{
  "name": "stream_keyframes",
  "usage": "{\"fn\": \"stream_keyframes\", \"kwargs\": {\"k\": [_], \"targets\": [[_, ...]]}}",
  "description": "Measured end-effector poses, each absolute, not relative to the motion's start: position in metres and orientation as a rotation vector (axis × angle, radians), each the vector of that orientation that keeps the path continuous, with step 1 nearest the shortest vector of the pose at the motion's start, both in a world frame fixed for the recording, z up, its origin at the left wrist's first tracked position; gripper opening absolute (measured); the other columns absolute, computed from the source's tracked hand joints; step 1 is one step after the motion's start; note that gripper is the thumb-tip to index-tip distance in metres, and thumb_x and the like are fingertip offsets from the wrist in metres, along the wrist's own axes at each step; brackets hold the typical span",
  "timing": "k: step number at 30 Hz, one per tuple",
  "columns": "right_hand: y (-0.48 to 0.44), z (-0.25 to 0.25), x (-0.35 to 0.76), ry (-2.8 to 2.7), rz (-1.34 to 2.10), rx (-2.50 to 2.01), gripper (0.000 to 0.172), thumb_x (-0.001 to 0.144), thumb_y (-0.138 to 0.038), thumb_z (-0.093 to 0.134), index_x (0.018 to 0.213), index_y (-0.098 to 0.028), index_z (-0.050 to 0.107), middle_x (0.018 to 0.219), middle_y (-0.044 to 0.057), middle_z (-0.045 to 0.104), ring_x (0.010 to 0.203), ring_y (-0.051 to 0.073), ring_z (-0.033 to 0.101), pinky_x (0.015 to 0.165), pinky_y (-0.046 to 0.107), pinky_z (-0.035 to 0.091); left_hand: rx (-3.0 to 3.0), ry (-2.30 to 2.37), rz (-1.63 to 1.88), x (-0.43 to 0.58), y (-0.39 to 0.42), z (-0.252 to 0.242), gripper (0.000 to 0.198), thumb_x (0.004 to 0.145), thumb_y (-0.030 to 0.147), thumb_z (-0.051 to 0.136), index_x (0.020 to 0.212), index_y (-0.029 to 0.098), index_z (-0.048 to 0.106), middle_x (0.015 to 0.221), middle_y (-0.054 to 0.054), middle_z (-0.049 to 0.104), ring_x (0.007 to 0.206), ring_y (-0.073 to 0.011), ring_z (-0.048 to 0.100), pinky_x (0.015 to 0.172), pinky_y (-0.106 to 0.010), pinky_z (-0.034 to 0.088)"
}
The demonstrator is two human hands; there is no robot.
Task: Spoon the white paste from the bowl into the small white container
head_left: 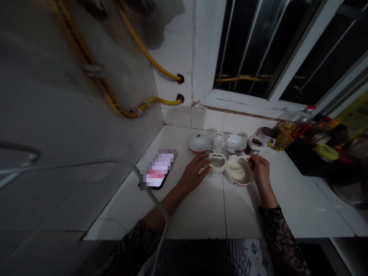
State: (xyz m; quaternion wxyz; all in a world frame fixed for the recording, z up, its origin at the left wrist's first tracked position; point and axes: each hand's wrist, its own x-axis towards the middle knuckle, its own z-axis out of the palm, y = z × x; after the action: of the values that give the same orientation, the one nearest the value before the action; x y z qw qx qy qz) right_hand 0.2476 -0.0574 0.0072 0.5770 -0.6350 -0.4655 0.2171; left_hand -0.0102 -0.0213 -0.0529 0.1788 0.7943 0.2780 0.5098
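Observation:
My left hand (195, 171) is wrapped round a small clear jar (217, 164) with a white rim, which stands on the white tiled counter (201, 211). My right hand (260, 168) pinches the handle of a white spoon (238, 157) held over a white bowl (240, 173) that holds a pale, doughy mass. The jar and the bowl stand side by side, touching or nearly so. Behind them are two more white bowls (198, 142) (236, 143) with a clear glass (219, 142) between them.
A phone (158, 168) lies on the counter left of my left hand. At the right stand a small dark jar (255, 144), an oil bottle (290, 128) and other bottles beside a black stove top (310, 161). Yellow hoses (149, 103) run along the wall; a barred window is behind.

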Motion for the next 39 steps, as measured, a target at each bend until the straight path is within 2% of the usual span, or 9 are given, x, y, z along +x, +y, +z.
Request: {"fn": "stream_keyframes", "kwargs": {"k": [2, 7, 11, 15, 21, 31, 39], "targets": [[-0.063, 0.008, 0.229, -1.202, 0.395, -1.447, 0.047, 0.082, -0.060, 0.050, 0.058, -0.019, 0.054, 0.048, -0.003, 0.044, 0.045, 0.010, 0.036, 0.044, 0.024, 0.030, 2.254, 0.784, 1.443, -0.010, -0.021, -0.053, 0.016, 0.093, 0.030, 0.057, 0.105, 0.021, 0.062, 0.118, -0.011, 0.061, 0.111, -0.0221, 0.062, 0.081, -0.034, 0.059], [-0.075, 0.011, 0.200, -1.918, 0.081, -1.298, 0.035, 0.094, -0.042, 0.044, 0.075, -0.020, 0.063, 0.068, 0.003, 0.060, 0.062, 0.014, 0.053, 0.061, 0.025, 0.040, 2.262, 0.783, 1.445, -0.010, -0.022, -0.052, 0.016, 0.093, 0.030, 0.057, 0.106, 0.021, 0.062, 0.119, -0.011, 0.061, 0.112, -0.0221, 0.061, 0.083, -0.036, 0.058], [-0.079, 0.018, 0.211, -1.762, -0.004, -1.329, 0.038, 0.097, -0.042, 0.040, 0.073, -0.020, 0.060, 0.065, 0.002, 0.059, 0.060, 0.013, 0.052, 0.060, 0.025, 0.039, 2.258, 0.797, 1.430, -0.010, -0.022, -0.052, 0.018, 0.093, 0.031, 0.056, 0.107, 0.022, 0.062, 0.119, -0.012, 0.061, 0.113, -0.0230, 0.061, 0.083, -0.036, 0.059], [-0.077, 0.019, 0.240, -1.505, -0.015, -1.545, 0.043, 0.093, -0.050, 0.041, 0.068, -0.019, 0.059, 0.060, 0.001, 0.058, 0.057, 0.013, 0.049, 0.057, 0.025, 0.037, 2.255, 0.793, 1.434, -0.010, -0.022, -0.053, 0.017, 0.093, 0.031, 0.055, 0.106, 0.022, 0.062, 0.119, -0.012, 0.061, 0.112, -0.0226, 0.061, 0.081, -0.035, 0.059], [-0.068, 0.005, 0.259, -1.539, -0.020, -1.822, 0.045, 0.086, -0.053, 0.038, 0.065, -0.020, 0.061, 0.061, 0.005, 0.063, 0.058, 0.016, 0.052, 0.057, 0.027, 0.034, 2.245, 0.798, 1.431, -0.010, -0.022, -0.052, 0.017, 0.093, 0.031, 0.057, 0.106, 0.022, 0.062, 0.119, -0.011, 0.061, 0.110, -0.0220, 0.062, 0.077, -0.033, 0.060], [-0.061, 0.006, 0.260, -1.283, 0.344, -1.817, 0.041, 0.074, -0.053, 0.046, 0.052, -0.020, 0.057, 0.049, 0.001, 0.056, 0.051, 0.015, 0.050, 0.055, 0.027, 0.036, 2.241, 0.801, 1.433, -0.010, -0.022, -0.053, 0.017, 0.092, 0.031, 0.057, 0.105, 0.022, 0.063, 0.119, -0.011, 0.061, 0.111, -0.0229, 0.062, 0.079, -0.034, 0.060], [-0.060, 0.004, 0.259, -1.248, 0.485, -1.776, 0.038, 0.067, -0.052, 0.052, 0.051, -0.018, 0.060, 0.044, -0.002, 0.049, 0.047, 0.011, 0.042, 0.049, 0.026, 0.030, 2.265, 0.779, 1.454, -0.011, -0.023, -0.051, 0.016, 0.093, 0.029, 0.057, 0.106, 0.021, 0.062, 0.119, -0.011, 0.061, 0.113, -0.0224, 0.061, 0.078, -0.033, 0.060]]}}
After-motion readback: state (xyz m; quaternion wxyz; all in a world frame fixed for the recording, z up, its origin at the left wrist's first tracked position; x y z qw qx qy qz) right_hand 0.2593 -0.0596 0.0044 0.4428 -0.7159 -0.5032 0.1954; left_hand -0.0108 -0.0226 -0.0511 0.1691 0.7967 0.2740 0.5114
